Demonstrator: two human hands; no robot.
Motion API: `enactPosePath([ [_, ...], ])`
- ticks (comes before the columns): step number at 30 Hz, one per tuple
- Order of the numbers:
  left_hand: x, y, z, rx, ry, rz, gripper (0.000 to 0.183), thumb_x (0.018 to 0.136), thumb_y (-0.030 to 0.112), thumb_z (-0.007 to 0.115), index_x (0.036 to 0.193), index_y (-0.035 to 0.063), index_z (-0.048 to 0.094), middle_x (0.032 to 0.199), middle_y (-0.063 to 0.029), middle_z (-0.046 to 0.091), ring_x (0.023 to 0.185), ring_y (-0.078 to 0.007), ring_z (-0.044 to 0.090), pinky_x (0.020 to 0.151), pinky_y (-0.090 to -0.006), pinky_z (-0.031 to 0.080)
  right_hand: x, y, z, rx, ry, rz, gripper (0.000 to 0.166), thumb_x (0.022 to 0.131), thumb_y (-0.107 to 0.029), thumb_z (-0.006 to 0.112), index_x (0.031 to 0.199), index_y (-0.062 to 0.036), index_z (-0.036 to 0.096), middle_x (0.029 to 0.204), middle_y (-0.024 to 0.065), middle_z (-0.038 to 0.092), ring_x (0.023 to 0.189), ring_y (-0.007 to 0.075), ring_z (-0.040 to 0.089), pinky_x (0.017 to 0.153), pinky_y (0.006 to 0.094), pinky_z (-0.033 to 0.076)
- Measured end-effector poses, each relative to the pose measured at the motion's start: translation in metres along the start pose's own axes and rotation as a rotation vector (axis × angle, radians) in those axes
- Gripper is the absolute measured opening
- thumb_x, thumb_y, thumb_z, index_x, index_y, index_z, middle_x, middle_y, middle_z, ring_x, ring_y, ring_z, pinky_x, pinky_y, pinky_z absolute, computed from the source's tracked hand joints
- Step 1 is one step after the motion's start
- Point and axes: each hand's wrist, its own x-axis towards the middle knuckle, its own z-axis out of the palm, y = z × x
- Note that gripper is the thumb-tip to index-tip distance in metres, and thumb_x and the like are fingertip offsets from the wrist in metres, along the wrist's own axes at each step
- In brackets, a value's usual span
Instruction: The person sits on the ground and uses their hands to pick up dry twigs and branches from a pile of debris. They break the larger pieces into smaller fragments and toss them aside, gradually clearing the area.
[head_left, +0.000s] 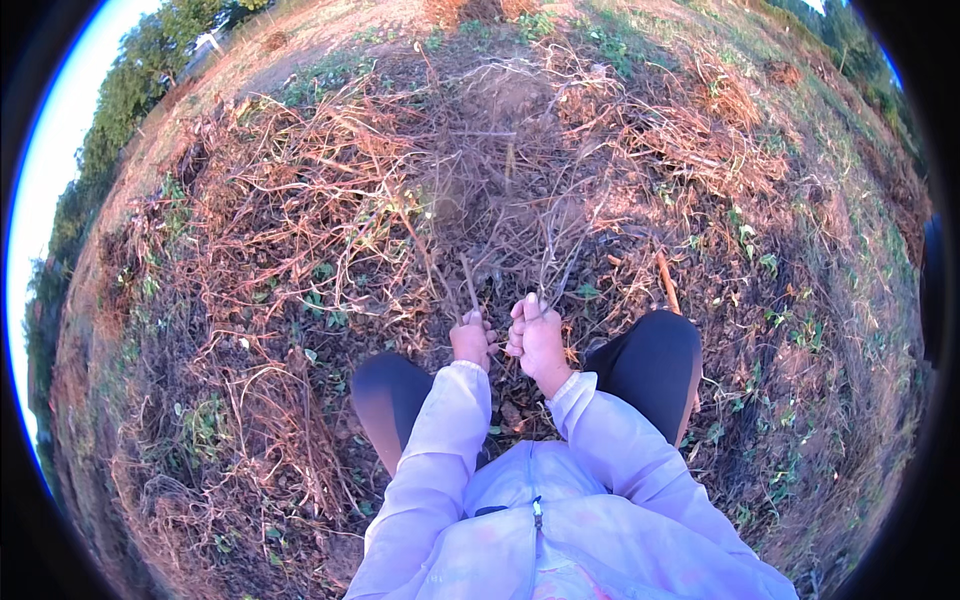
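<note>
Between my bent knees, both fists sit close together just above the littered soil. My left hand (472, 341) is closed around thin dry plant stems (469, 277) that point away from me. A bunch of dry, branching stalks (550, 262) comes out of the top of my right hand (538, 337), whose thumb lies along it. Their far ends blend into the tangle ahead, so I cannot tell where they finish. A small gap separates the two hands.
Heaped dry vines (322, 172) lie ahead to the left, with another dry heap (690, 142) ahead to the right. An orange-brown wooden stick (667, 282) protrudes beside my right knee (660, 352). Green weeds (810, 334) grow at the right. Trees (112, 97) line the far left.
</note>
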Motion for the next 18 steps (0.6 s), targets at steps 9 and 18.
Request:
enactPosePath([
  [9,0.032,-0.028,-0.011,-0.260,-0.006,-0.170,0.018,0.096,0.015,0.034,0.107,0.0145,0.049,0.072,-0.0015,0.044,0.048,-0.0115,0.037,0.038,-0.0263,0.027,-0.039,0.012,-0.008,0.058,0.013,-0.316,0.032,0.098,-0.033,0.041,0.077,-0.0094,0.040,0.056,-0.0041,0.030,0.043,0.0060,0.027,0.040,0.0236,0.023],
  [18,0.034,-0.022,0.029,-0.367,-0.078,-0.295,0.020,0.093,0.013,0.033,0.106,0.0053,0.048,0.074,-0.0067,0.045,0.051,-0.0157,0.042,0.038,-0.0288,0.029,-0.059,-0.008,-0.009,-0.059,-0.127,-0.545,0.026,0.099,-0.026,0.041,0.081,-0.0072,0.040,0.062,-0.0026,0.034,0.047,0.0064,0.031,0.045,0.0250,0.029],
])
